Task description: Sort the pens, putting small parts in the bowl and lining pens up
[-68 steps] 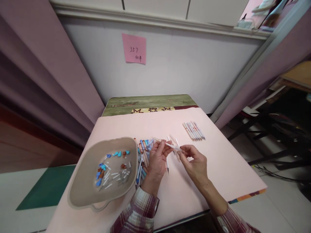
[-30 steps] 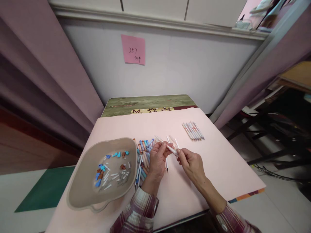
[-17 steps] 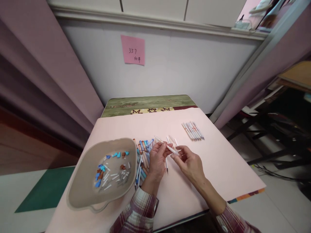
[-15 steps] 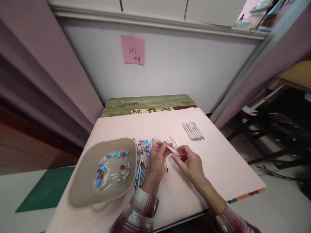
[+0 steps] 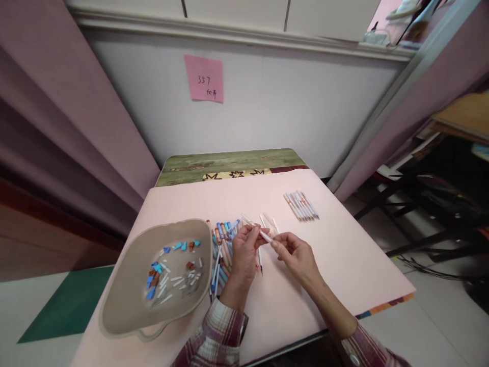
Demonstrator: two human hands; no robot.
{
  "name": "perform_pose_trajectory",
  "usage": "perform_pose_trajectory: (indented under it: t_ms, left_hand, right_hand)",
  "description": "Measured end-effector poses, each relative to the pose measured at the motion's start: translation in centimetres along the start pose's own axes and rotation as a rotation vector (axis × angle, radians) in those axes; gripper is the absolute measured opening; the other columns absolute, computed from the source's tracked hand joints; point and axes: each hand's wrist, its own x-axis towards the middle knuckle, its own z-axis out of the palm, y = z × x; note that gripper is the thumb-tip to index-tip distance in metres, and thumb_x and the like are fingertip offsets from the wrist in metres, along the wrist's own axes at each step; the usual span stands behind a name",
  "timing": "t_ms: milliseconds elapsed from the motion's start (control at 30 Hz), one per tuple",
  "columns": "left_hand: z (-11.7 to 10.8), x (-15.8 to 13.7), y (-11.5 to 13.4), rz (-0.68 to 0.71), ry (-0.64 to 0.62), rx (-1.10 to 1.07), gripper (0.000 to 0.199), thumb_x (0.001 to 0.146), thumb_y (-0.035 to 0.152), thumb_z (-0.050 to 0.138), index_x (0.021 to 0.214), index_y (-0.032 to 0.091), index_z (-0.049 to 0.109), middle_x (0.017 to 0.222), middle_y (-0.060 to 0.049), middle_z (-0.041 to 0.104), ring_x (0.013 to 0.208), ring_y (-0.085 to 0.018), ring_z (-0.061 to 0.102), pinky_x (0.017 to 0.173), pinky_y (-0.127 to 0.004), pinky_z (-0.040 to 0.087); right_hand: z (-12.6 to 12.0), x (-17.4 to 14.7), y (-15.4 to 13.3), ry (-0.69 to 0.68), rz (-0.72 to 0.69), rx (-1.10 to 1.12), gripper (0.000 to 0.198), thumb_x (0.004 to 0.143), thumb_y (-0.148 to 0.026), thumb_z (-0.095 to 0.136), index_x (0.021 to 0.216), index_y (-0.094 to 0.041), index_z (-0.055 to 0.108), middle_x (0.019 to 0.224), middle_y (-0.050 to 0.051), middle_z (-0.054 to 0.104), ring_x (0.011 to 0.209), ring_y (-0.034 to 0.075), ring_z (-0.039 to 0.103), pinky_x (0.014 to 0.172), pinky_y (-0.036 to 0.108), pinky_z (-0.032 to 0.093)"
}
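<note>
Left hand (image 5: 243, 252): closed, thumb and fingers pinching a slim white pen (image 5: 265, 236).
Right hand (image 5: 297, 255): fingertips closed on that pen's right-hand end.
White pen: between both hands, tilted, above the pink sheet (image 5: 344, 270) covering most of the table; exact grip points partly hidden by fingers.
Pen pile (image 5: 224, 231): blue, brown and pale, heaped by the left hand, close against the basin.
Basin (image 5: 121, 300): beige, at the person's left; small blue and brown pieces (image 5: 151, 293) plus white bits (image 5: 177, 279) scattered inside.
Finished-looking row of pens (image 5: 301, 206): side by side, farther right, well apart from the pile.
Wall note (image 5: 204, 79): pink, I read "357".
</note>
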Motion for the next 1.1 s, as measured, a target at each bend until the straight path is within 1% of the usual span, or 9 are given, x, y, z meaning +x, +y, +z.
perform_pose_trajectory:
  t_ms: [67,167,367,467,567,633,700,900,1100]
  left_hand:
    - [-0.1,0.1,-0.1,0.013,0.013,0.026,0.025,0.070,0.032,0.074,0.079,0.014,0.061,0.072,-0.004,0.071,0.064,-0.015,0.067,0.063,-0.025,0.050]
    - [-0.2,0.2,-0.2,0.010,0.001,0.067,0.025,0.071,0.033,0.073,0.081,0.014,0.060,0.075,-0.006,0.072,0.066,-0.016,0.068,0.062,-0.025,0.049]
    - [-0.2,0.0,-0.3,-0.002,-0.036,0.061,0.024,0.073,0.032,0.072,0.081,0.013,0.059,0.069,-0.004,0.071,0.063,-0.014,0.067,0.064,-0.024,0.050]
    - [-0.2,0.2,-0.5,0.014,-0.026,0.120,0.026,0.073,0.034,0.072,0.082,0.013,0.059,0.074,-0.006,0.072,0.064,-0.014,0.067,0.066,-0.026,0.052]
    - [-0.3,0.5,-0.6,0.085,0.022,0.239,0.033,0.072,0.036,0.072,0.093,0.013,0.060,0.083,-0.008,0.073,0.067,-0.016,0.068,0.067,-0.030,0.054]
    - [-0.6,0.7,-0.4,0.174,0.084,0.293,0.036,0.075,0.038,0.069,0.100,0.014,0.060,0.087,-0.008,0.073,0.068,-0.015,0.068,0.067,-0.030,0.055]
    - [-0.9,0.8,-0.1,0.270,0.156,0.319,0.031,0.080,0.040,0.064,0.099,0.015,0.060,0.087,-0.008,0.072,0.066,-0.014,0.066,0.064,-0.029,0.055]
    - [-1.6,1.0,0.5,0.400,0.269,0.330,0.021,0.083,0.035,0.060,0.091,0.015,0.060,0.078,-0.006,0.070,0.058,-0.012,0.062,0.056,-0.025,0.052]
    - [-2.0,1.2,0.6,0.423,0.305,0.300,0.019,0.084,0.033,0.059,0.092,0.016,0.060,0.077,-0.005,0.070,0.058,-0.012,0.062,0.056,-0.025,0.051]
  right_hand:
    - [-0.2,0.0,-0.1,0.062,-0.060,-0.101,0.031,0.074,-0.049,0.071,0.082,-0.019,0.065,0.064,-0.001,0.063,0.055,0.012,0.054,0.053,0.022,0.043]
    - [-0.3,0.0,-0.1,0.066,-0.075,-0.161,0.025,0.075,-0.042,0.070,0.072,-0.019,0.064,0.061,-0.001,0.061,0.054,0.012,0.053,0.052,0.023,0.041]
    - [0.1,0.0,0.4,-0.106,0.110,0.177,0.032,0.072,-0.047,0.070,0.070,-0.016,0.062,0.056,-0.001,0.058,0.050,0.012,0.053,0.050,0.023,0.042]
    - [-0.8,0.5,0.5,-0.098,0.122,0.178,0.033,0.070,-0.047,0.071,0.070,-0.015,0.063,0.057,0.000,0.059,0.051,0.012,0.053,0.051,0.023,0.041]
    - [-2.7,2.3,0.5,0.087,0.072,-0.036,0.035,0.074,-0.050,0.064,0.068,-0.016,0.063,0.058,0.001,0.061,0.055,0.014,0.054,0.055,0.024,0.040]
    - [-4.1,4.2,0.7,0.331,0.044,-0.366,0.033,0.077,-0.050,0.060,0.067,-0.019,0.064,0.061,0.001,0.063,0.059,0.016,0.056,0.057,0.025,0.038]
    - [-5.1,6.3,1.1,0.446,0.083,-0.646,0.028,0.077,-0.047,0.060,0.068,-0.021,0.066,0.065,0.001,0.066,0.064,0.018,0.058,0.058,0.026,0.036]
    - [-4.6,9.5,2.8,0.329,0.189,-0.954,0.025,0.082,-0.042,0.053,0.081,-0.023,0.069,0.080,0.005,0.071,0.077,0.022,0.064,0.065,0.029,0.038]
    - [-4.2,9.1,3.9,0.356,0.219,-0.989,0.030,0.085,-0.047,0.050,0.093,-0.022,0.065,0.089,0.006,0.070,0.083,0.023,0.064,0.070,0.032,0.041]
